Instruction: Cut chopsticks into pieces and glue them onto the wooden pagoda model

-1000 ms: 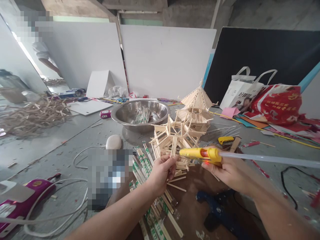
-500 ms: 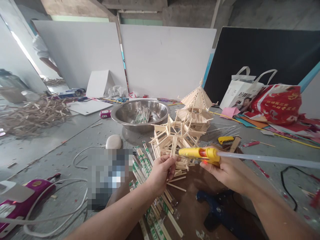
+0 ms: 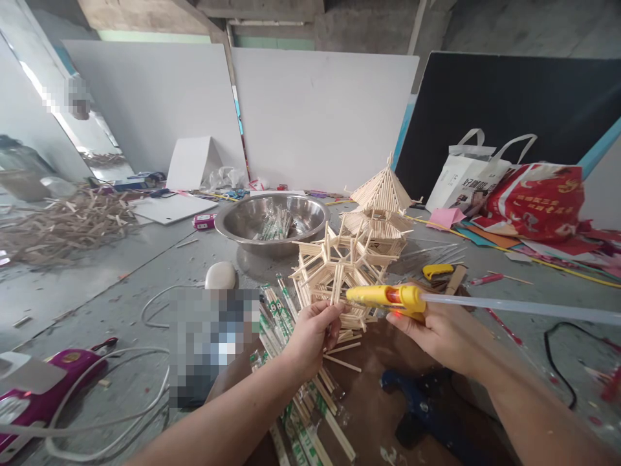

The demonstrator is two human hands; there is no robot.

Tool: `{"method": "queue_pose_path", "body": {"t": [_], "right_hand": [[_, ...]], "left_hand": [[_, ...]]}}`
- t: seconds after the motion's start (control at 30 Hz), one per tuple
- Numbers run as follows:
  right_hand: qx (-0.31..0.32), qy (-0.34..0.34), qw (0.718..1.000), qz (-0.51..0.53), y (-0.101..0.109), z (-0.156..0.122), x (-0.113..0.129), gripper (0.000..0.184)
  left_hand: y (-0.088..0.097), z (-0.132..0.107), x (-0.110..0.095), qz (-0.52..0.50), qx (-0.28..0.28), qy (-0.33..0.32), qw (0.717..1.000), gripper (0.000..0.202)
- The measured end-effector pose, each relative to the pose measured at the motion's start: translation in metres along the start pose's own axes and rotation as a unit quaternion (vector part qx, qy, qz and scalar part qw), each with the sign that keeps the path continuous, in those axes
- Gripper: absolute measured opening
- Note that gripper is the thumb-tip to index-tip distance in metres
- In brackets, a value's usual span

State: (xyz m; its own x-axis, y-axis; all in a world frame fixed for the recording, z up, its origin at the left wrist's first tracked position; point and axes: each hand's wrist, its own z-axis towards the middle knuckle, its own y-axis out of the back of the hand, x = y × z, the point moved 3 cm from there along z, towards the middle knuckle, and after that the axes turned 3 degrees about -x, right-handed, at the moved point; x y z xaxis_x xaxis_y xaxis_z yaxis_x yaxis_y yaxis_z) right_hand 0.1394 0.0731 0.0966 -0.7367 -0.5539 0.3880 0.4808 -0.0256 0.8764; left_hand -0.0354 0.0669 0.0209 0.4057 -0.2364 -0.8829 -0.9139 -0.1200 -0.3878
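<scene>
Centrally, a person's two bare hands work close together over a brown board [image 3: 371, 388] on a grey floor [image 3: 160, 272]. The left hand [image 3: 310, 333] has its thumb and fingers pinched closely on a pair of pale wooden sticks [image 3: 336, 285], which stand nearly upright. The right hand [image 3: 444, 333] has its fingers wrapped around a yellow glue gun [image 3: 383, 298], with a small red light glowing near the thumb; a long translucent glue stick [image 3: 524, 307] runs out of the gun's back toward the right. The gun's nozzle points left, just beside the sticks; whether it touches them cannot be told. Directly behind the hands, at the far edge of the board, is an open, many-sided frame [image 3: 359, 259] built of similar sticks, and beyond it rises a tower [image 3: 381, 191] with a pointed stick roof. Green-and-clear packets [image 3: 274, 310] of sticks lie slanting along the board's left side, reaching its near edge. A dark blue tool [image 3: 427, 408] lies toward the board's near right corner, below the right hand. Past the far edge, on the floor, a steel bowl [image 3: 235, 236] holds more packets, left of the tower. At the floor's near left corner sits a purple power strip [image 3: 80, 369].
</scene>
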Motion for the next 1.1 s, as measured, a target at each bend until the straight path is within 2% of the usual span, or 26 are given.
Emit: {"method": "queue_pose_path", "body": {"t": [0.1, 0.27, 0.53, 0.67, 1.1], "right_hand": [[0.02, 0.003, 1.0, -0.013, 0.002, 0.0, 0.001, 0.031], [0.011, 0.013, 1.0, -0.017, 0.004, 0.0, 0.002, 0.031], [0.003, -0.007, 1.0, -0.01, -0.002, -0.001, -0.002, 0.033], [-0.022, -0.004, 1.0, -0.006, -0.001, 0.0, -0.002, 0.032], [-0.024, 0.011, 1.0, 0.01, 0.0, 0.002, -0.01, 0.032]], "left_hand": [[0.0, 0.0, 0.001, 0.0, 0.002, -0.001, 1.0, 0.023], [0.001, 0.002, 0.003, 0.003, 0.001, -0.003, 1.0, 0.024], [0.001, 0.001, 0.001, 0.0, -0.001, 0.0, 1.0, 0.022], [0.001, 0.001, 0.001, -0.001, 0.006, 0.002, 1.0, 0.023], [0.0, 0.003, 0.003, 0.005, -0.009, 0.007, 1.0, 0.022]]}}
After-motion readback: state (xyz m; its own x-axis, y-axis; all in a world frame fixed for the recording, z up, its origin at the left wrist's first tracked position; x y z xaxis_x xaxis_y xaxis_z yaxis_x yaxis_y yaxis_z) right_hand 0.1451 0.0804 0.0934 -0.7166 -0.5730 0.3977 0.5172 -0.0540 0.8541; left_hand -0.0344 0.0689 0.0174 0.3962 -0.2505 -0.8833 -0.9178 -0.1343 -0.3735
